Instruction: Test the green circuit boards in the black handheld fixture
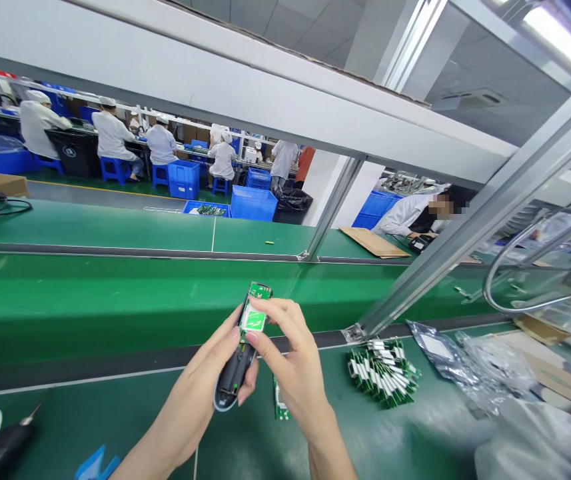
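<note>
My left hand (205,377) is wrapped round a long black plastic housing (235,377), which is held tilted above the bench. In the upper part of the housing lies a green circuit board (260,291) with a bright, silvery-green screen (254,321). My right hand (292,353) holds the board, its thumb at the screen's lower edge and a finger near the upper edge. Part of the housing is hidden behind my fingers. Beneath my right hand, another circuit board (281,403) lies on the green bench, partly covered.
A pile of circuit boards (384,372) sits right of my hands, with plastic bags (445,353) beyond. An electric screwdriver (5,447) lies at the lower left, near a blue object (96,465). A metal post (435,267) rises at right. People work in the background.
</note>
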The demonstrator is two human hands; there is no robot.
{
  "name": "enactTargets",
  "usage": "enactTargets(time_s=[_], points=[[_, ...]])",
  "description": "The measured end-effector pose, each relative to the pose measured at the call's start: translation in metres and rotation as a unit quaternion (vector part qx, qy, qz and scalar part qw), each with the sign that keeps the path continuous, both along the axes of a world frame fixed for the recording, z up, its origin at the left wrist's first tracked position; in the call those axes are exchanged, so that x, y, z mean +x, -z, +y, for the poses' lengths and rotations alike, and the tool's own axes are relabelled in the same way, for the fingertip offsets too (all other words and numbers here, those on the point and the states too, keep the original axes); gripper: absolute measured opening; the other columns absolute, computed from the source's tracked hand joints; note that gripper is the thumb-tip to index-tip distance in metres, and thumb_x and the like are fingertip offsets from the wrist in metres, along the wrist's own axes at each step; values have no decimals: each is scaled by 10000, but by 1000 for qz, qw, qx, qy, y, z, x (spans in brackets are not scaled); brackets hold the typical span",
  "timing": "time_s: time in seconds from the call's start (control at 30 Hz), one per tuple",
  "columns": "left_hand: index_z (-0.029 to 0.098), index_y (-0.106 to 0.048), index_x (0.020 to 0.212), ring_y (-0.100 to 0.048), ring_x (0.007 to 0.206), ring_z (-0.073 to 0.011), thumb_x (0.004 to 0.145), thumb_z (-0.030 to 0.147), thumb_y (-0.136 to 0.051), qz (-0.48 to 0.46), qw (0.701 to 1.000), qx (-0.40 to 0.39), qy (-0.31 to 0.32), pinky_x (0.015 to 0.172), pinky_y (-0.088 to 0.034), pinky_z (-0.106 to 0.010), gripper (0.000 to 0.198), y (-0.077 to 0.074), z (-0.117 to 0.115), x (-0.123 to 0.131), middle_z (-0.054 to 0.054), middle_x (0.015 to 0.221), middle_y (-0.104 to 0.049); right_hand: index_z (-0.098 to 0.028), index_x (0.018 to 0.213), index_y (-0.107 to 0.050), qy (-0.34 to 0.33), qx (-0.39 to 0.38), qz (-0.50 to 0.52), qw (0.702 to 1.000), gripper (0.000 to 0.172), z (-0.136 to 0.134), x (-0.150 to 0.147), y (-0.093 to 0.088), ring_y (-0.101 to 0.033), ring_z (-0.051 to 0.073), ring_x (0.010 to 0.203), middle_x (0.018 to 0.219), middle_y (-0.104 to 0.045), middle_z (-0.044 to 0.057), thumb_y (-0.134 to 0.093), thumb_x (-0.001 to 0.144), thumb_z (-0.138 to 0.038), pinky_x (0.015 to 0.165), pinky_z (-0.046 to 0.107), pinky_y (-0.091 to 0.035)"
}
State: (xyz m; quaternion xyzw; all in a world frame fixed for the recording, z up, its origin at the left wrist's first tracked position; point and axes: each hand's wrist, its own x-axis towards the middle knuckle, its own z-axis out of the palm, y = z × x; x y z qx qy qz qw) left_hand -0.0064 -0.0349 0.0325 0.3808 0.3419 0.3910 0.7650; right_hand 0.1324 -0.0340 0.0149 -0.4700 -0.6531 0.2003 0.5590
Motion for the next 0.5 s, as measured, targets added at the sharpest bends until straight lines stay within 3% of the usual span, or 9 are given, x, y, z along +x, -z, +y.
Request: enactTargets(time_s=[0.23,0.5], points=[[223,-313,1485,-399,570,-125,919,521,-459,19,999,13,-46,589,-338,-258,656,-3,-5,5,13,596,-503,-321,1175,-624,39,30,-14,999,342,-1,-6,5,-541,172,942,1034,-534,34,-594,871,-167,813,291,-466],[223,-356,1464,-370,543,-126,917,492,-466,4,998,15,-59,534,-323,-243,620,-4,-7,7,9,571,-490,-311,1058,-660,71,-6,3,997,250,-4,-5,0,-501,177,899,966,-475,24,-684,814,-257,849,313,-459]])
